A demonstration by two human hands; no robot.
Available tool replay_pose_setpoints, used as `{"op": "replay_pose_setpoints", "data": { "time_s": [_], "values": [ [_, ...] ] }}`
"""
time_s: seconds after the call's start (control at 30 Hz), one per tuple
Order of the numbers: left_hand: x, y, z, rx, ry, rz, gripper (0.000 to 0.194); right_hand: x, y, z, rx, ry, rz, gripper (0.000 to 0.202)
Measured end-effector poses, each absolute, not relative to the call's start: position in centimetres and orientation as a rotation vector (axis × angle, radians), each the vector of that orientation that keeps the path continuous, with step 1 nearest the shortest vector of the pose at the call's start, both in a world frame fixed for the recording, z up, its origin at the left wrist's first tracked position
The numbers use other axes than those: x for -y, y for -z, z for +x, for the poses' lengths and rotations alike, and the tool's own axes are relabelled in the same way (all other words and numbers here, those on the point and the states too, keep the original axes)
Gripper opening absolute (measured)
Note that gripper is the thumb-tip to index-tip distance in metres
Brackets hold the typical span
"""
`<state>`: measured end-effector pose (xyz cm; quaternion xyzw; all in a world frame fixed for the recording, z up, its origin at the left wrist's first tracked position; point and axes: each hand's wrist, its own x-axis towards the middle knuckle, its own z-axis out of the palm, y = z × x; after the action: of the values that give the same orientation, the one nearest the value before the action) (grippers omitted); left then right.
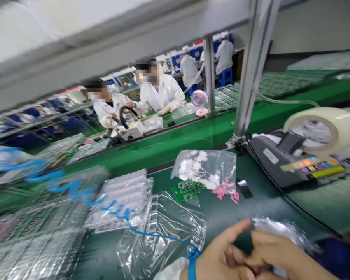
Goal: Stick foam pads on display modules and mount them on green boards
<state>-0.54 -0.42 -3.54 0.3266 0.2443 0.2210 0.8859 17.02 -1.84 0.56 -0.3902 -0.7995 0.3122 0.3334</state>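
Low in the picture, my left hand (pixel 221 256) wears a blue wrist strap (pixel 192 268) with a coiled blue cord (pixel 119 211). My right hand (pixel 277 251) meets it from the right, and the fingers of both curl around something small and dark that I cannot make out. Beyond them on the green mat lie a pile of small green circuit boards (pixel 191 187), several pink pieces (pixel 224 189) and a clear bag with white pieces (pixel 192 165). A crumpled clear plastic piece (pixel 280 229) is just behind my right hand.
A tape dispenser (pixel 280 167) with a large roll stands at the right, a black cable before it. Clear trays (pixel 122 198) and stacked trays of boards (pixel 35 241) fill the left. A metal post (pixel 253 70) rises behind. Across the green belt, people in white coats work.
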Motion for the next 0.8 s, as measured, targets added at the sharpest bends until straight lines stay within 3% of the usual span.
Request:
{"op": "replay_pose_setpoints", "data": {
  "time_s": [0.2, 0.7, 0.8],
  "values": [
    [0.4, 0.3, 0.5, -0.433, -0.665, 0.697, 0.063, 1.4, -3.3, 17.9, 1.92, -0.935, -1.092, 0.007],
    [-0.1, -0.7, 1.0, -0.267, -0.756, 0.588, 0.051, 1.9, -2.8, 17.2, 1.548, -1.04, -1.07, 0.009],
    [-0.2, -0.9, 1.0, -0.312, -0.748, 0.588, 0.052, 2.1, -2.5, 17.0, 1.567, -0.93, -1.086, 0.011]
  ]
}}
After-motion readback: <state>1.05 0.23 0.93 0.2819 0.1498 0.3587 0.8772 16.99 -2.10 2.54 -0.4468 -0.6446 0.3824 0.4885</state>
